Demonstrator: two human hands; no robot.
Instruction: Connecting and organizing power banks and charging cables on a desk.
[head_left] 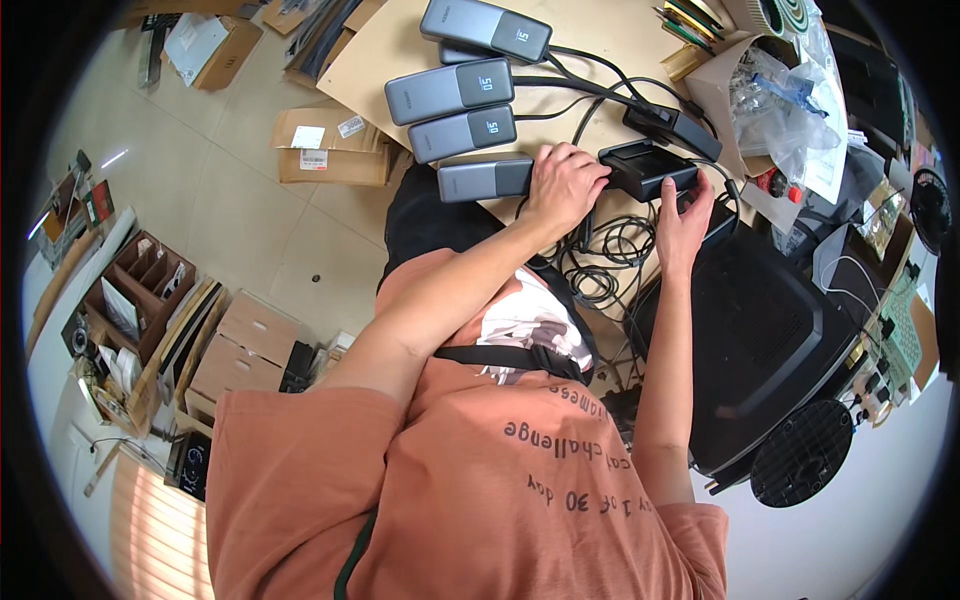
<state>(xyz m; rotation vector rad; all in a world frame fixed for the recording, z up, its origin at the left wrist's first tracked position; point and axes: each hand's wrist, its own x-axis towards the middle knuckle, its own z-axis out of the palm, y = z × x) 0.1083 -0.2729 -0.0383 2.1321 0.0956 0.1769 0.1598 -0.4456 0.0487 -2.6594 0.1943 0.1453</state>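
Note:
A grey power bank (470, 181) lies at the table's near edge, its right end under my left hand (568, 188). The left fingers are curled together between that power bank and a black open-topped case (650, 168); what they pinch is hidden. My right hand (684, 225) grips the case's near right corner, thumb and fingers on its rim. Beyond lie more grey power banks: one at the far end (480, 25), partly over another, and two side by side, a larger one (440, 92) and a smaller one (455, 136). Black cables (570, 80) run from them toward a black box (680, 130).
Coiled black cables (600, 265) hang below my hands. To the right stand a large black case (765, 340) and a box of clear plastic bags (785, 100). Pencils (690, 25) lie at the far right. An opened cardboard box (330, 145) sits left of the table.

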